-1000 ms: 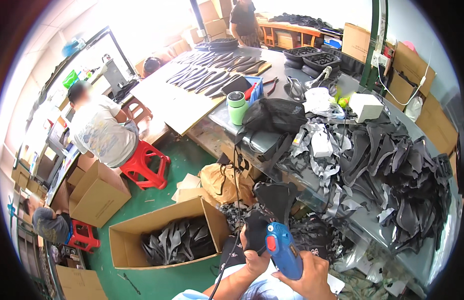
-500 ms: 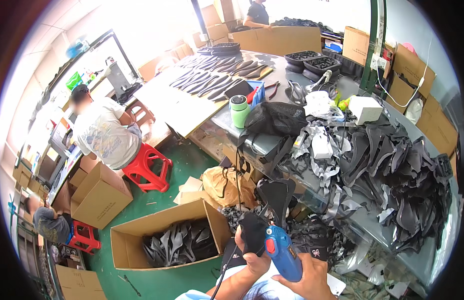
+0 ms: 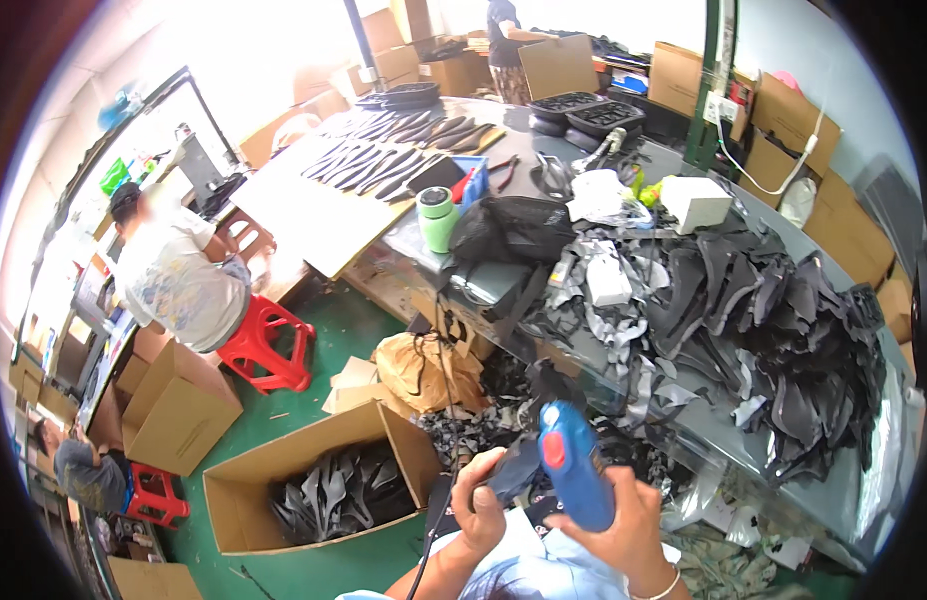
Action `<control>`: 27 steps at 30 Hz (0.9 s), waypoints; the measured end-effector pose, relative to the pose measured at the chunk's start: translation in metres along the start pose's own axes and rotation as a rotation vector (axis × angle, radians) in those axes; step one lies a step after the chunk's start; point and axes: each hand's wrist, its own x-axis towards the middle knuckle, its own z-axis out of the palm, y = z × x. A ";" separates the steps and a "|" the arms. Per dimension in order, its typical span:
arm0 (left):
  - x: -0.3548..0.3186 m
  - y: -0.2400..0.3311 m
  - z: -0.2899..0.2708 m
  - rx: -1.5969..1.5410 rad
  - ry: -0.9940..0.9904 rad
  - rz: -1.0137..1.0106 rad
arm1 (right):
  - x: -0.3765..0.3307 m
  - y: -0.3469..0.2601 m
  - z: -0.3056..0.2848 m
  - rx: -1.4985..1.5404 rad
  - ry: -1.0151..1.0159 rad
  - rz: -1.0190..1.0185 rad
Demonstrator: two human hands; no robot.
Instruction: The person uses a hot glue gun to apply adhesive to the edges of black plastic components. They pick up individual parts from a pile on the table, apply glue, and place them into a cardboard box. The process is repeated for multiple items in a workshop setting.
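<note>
The blue glue gun (image 3: 575,468) sits low in my view, close to my body, just in front of the long table (image 3: 833,500) with its heap of black cut pieces (image 3: 783,340). Compared with a second ago, it has come a little higher and more upright, and the black piece (image 3: 513,470) at its nozzle side has turned toward my left hand (image 3: 478,500). I judge from this that the gun and the piece are being brought together for work, not put away.

My right hand (image 3: 628,525) is closed around the gun's handle from below, fingers wrapped, so the grip is firm. My left hand is also closed, the thumb on top, pinching the dark piece; how much of it is held I cannot tell.

The gun has a rounded blue plastic body with a red round button on its side. A thin dark cable (image 3: 433,530) hangs down near the left wrist. On the green floor to the left stands an open cardboard box (image 3: 283,470) with more black pieces inside.
</note>
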 end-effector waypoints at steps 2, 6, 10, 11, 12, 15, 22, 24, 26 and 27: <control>0.002 0.007 -0.003 -0.062 -0.074 -0.097 | 0.009 0.002 -0.009 0.045 0.068 0.102; 0.005 0.013 0.005 -0.138 -0.203 -0.144 | 0.025 0.010 -0.017 0.348 0.074 0.269; 0.018 0.030 0.024 -0.045 0.031 0.053 | 0.028 0.008 -0.027 0.376 0.066 0.380; 0.019 0.027 0.029 -0.139 0.229 0.174 | 0.028 0.010 -0.027 0.407 0.147 0.356; 0.017 0.032 0.027 -0.172 0.116 0.329 | 0.028 0.016 -0.023 0.437 0.227 0.331; -0.001 0.051 0.029 -0.397 -0.698 -0.041 | 0.026 0.018 -0.018 0.570 0.322 0.341; 0.019 0.032 0.062 -1.017 -0.298 -0.642 | 0.027 0.011 -0.015 0.555 0.248 0.342; 0.028 0.032 0.061 -1.002 -0.184 -0.531 | 0.018 0.008 -0.017 0.289 0.148 0.320; 0.046 0.036 0.056 -1.036 -0.147 -0.363 | 0.005 0.011 -0.011 0.088 0.079 0.232; 0.052 0.038 0.053 -1.001 -0.127 -0.299 | 0.001 0.008 -0.007 0.052 0.049 0.203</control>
